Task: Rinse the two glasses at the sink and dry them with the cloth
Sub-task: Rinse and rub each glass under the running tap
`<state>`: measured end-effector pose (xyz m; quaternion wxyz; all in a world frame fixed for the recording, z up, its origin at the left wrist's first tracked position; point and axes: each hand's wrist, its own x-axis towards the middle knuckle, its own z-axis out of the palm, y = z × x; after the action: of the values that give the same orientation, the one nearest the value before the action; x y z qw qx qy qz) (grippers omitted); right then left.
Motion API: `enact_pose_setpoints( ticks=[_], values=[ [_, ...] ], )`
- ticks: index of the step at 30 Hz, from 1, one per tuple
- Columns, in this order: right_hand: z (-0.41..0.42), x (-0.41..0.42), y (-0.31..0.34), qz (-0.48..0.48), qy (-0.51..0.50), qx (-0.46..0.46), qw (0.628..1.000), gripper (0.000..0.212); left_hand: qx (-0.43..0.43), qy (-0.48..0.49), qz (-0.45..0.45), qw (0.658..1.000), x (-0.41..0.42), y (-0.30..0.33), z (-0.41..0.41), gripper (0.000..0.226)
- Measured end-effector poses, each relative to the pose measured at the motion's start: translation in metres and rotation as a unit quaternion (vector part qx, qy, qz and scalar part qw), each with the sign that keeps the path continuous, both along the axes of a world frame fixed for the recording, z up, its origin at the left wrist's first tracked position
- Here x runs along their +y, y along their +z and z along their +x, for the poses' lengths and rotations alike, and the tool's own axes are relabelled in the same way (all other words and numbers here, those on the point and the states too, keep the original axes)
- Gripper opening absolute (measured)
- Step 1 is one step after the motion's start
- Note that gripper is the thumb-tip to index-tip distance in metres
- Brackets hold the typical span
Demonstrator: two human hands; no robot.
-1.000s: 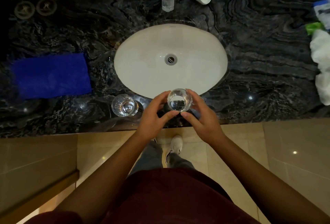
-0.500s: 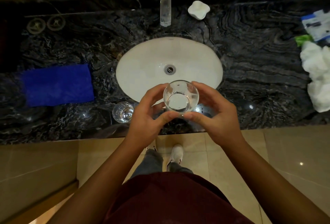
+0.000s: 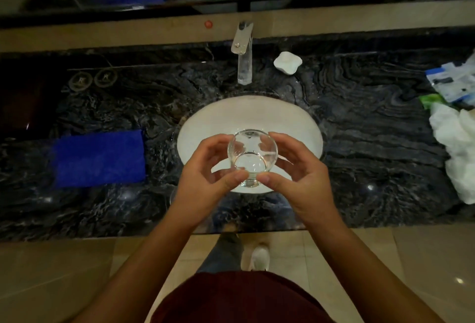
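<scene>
Clear round drinking glass (image 3: 252, 156) was held above the white oval sink (image 3: 303, 127), tilted with its mouth toward the camera. Left hand (image 3: 205, 181) and right hand (image 3: 295, 178) curled their fingers around it, thumbs pinching its thick base. Blue cloth (image 3: 99, 159) lay flat on the dark marble table (image 3: 372, 147), left.

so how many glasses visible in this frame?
1. The glass is held in both hands over the basin. The second isn't visible, probably hidden behind the left hand.
</scene>
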<state>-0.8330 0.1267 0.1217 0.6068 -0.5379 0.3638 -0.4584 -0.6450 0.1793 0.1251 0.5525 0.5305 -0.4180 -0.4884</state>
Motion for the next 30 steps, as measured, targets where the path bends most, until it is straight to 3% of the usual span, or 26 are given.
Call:
enact_pose_setpoints(
  ticks=[15, 26, 30],
  values=[
    [0.072, -0.086, -0.035, 0.081, -0.007, 0.054, 0.995, 0.054, 0.012, -0.077, 0.058, 0.995, -0.104, -0.045, 0.081, 0.07],
    [0.074, -0.146, -0.09, 0.112, 0.016, 0.05, 0.992, 0.053, 0.004, -0.063, 0.072, 0.995, -0.157, -0.096, 0.081, 0.07],
    [0.071, -0.163, -0.11, 0.128, 0.046, 0.038, 0.99, 0.054, -0.043, -0.06, 0.078, 0.994, -0.168, -0.114, 0.074, 0.076]
  ],
)
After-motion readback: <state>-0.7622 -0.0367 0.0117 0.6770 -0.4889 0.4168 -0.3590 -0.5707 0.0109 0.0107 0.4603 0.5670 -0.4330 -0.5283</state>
